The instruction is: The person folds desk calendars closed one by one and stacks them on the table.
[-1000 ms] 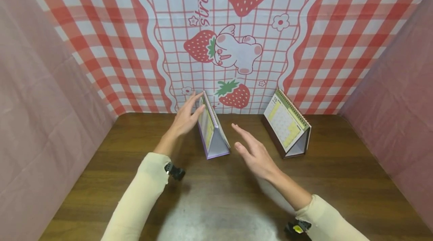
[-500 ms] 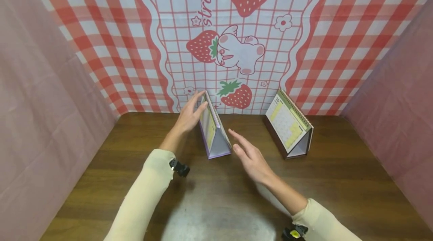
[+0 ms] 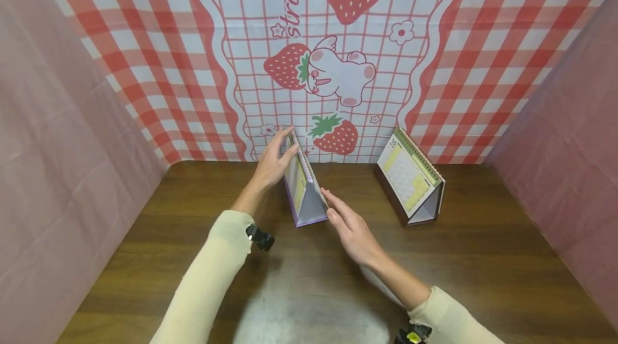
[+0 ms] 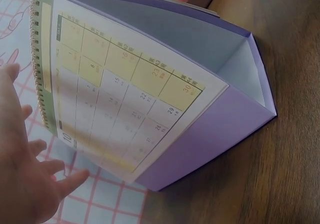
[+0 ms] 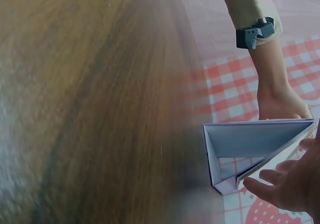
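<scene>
A purple-based desk calendar (image 3: 298, 183) stands like a tent on the wooden table, its spiral binding along the top ridge. My left hand (image 3: 274, 160) is at its left face, fingers extended toward the far upper part and thumb near the ridge. In the left wrist view, that hand (image 4: 27, 169) has its fingers spread beside the printed page (image 4: 115, 88). My right hand (image 3: 354, 232) is at the other side, fingertips right at the lower right edge. The right wrist view shows this hand (image 5: 287, 184) with loosely bent fingers along the sloping panel, nothing gripped.
A second desk calendar (image 3: 407, 175), dark-based with a green top strip, stands to the right on the wooden table (image 3: 193, 274). Behind the table hangs a red checked strawberry cloth (image 3: 164, 65). Pink cloth (image 3: 565, 118) walls off both sides.
My right hand has moved left until its fingertips are at the purple calendar's right side. My left hand has shifted slightly right, closer to the ridge. Both calendars stay in place.
</scene>
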